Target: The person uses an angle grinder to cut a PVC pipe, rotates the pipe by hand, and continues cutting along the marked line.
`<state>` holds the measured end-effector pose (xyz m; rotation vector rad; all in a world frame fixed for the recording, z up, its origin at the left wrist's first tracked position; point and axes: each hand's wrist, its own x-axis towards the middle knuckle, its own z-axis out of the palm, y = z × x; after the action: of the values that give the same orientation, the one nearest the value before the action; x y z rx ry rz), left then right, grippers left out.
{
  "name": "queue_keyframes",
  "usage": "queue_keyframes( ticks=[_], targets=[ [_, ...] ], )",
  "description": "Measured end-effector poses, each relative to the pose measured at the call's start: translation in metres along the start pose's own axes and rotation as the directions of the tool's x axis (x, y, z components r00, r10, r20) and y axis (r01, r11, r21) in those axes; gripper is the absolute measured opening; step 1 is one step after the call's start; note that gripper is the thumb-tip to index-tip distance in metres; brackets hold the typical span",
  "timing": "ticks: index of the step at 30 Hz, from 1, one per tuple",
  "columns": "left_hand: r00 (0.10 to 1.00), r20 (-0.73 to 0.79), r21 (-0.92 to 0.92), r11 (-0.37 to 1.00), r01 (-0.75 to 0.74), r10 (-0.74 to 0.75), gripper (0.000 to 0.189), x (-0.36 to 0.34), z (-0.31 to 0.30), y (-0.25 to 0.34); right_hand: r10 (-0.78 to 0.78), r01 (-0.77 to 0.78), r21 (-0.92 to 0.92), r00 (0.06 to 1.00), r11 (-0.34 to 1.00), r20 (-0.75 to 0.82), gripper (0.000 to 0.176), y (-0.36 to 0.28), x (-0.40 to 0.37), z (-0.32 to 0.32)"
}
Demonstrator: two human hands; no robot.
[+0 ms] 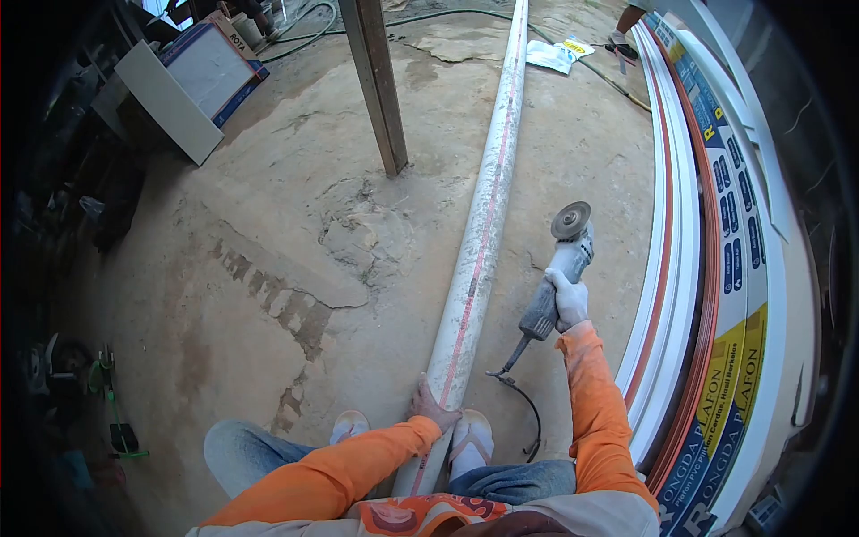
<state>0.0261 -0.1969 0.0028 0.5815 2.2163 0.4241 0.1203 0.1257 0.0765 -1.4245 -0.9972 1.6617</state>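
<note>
A long white pipe with a red printed line runs from between my feet away across the ground. My left hand is wrapped round its near end, close to my sandals. In my gloved right hand is an angle grinder, gripped by its grey body. Its round cutting disc points away from me, to the right of the pipe and apart from it. The black power cord droops from the grinder's rear and curls over the ground beside my right foot.
Long white and red-brown panels and printed cartons lie along the right. A wooden post stands left of the pipe. Tilted boards lean at the far left. A hose and plastic bag lie ahead; another person's foot shows.
</note>
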Motion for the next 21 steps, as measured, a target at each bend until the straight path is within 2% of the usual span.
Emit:
queue_keyframes(
  ticks=[5, 7, 8, 10, 14, 16, 17, 19, 21],
  targets=[
    [0.999, -0.038, 0.08, 0.996, 0.031, -0.028, 0.12, 0.061, -0.027, 0.061, 0.013, -0.011, -0.073, 0.999, 0.997, 0.029, 0.04, -0.003, 0.001, 0.013],
    [0.994, -0.114, 0.121, 0.992, 0.018, -0.004, 0.116, 0.068, -0.027, 0.069, 0.017, -0.014, -0.055, 0.999, 0.998, 0.043, 0.042, -0.003, 0.009, 0.02],
    [0.994, -0.104, 0.133, 0.991, 0.025, -0.011, 0.116, 0.061, -0.027, 0.062, 0.005, -0.002, -0.073, 0.999, 0.997, 0.053, 0.042, -0.004, 0.012, 0.024],
    [0.986, -0.099, 0.146, 0.982, -0.119, 0.134, 0.117, 0.044, -0.03, 0.048, 0.011, -0.005, -0.091, 0.998, 0.996, 0.056, 0.043, -0.007, 0.018, 0.03],
    [0.998, -0.067, 0.084, 0.996, 0.023, -0.017, 0.118, -0.041, -0.001, -0.038, -0.023, 0.041, -0.189, 0.995, 0.981, 0.094, 0.042, -0.007, 0.03, 0.044],
    [0.995, -0.1, 0.113, 0.994, 0.008, 0.003, 0.117, -0.047, -0.001, -0.038, 0.0, 0.031, -0.315, 0.995, 0.948, 0.097, 0.043, -0.009, 0.032, 0.052],
    [0.989, -0.14, 0.138, 0.99, -0.018, 0.038, 0.116, -0.048, 0.001, -0.038, 0.006, 0.023, -0.317, 0.996, 0.948, 0.09, 0.043, -0.005, 0.038, 0.054],
    [0.985, -0.158, 0.15, 0.988, -0.039, 0.063, 0.115, -0.047, 0.003, -0.04, -0.008, 0.072, -0.444, 0.989, 0.893, 0.146, 0.051, 0.006, 0.053, 0.059],
    [0.98, -0.183, 0.152, 0.987, -0.048, 0.076, 0.114, -0.049, 0.007, -0.041, 0.022, 0.053, -0.466, 0.988, 0.883, 0.154, 0.055, 0.012, 0.057, 0.066]
  ],
)
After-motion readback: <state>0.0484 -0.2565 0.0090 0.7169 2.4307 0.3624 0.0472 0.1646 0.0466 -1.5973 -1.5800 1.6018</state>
